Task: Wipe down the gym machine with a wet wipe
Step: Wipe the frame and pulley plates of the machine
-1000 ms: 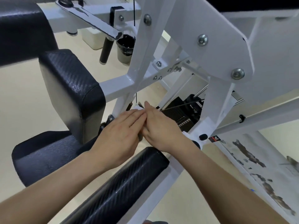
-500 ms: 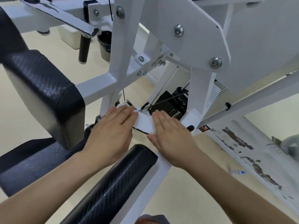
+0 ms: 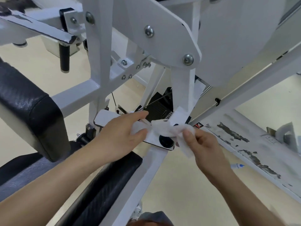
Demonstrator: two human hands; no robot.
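A white gym machine frame (image 3: 101, 51) with black pads fills the view. A crumpled white wet wipe (image 3: 164, 129) is stretched over the machine's flat white plate (image 3: 105, 119), near a black round cap (image 3: 166, 141). My left hand (image 3: 120, 136) pinches the wipe's left end between thumb and fingers. My right hand (image 3: 203, 144) pinches the wipe's right end, with a loose flap hanging below my thumb.
A black back pad (image 3: 29, 108) stands at the left and a black roller pad (image 3: 104, 185) lies below my left arm. The black weight stack (image 3: 158, 106) sits behind the plate. A worn white beam (image 3: 254, 147) with peeled paint runs at the right. Beige floor lies underneath.
My hands were flat on the wipe on the plate. Now both have lifted and pinch the bunched wipe by its ends, and the right hand has moved right. The camera moved closer.
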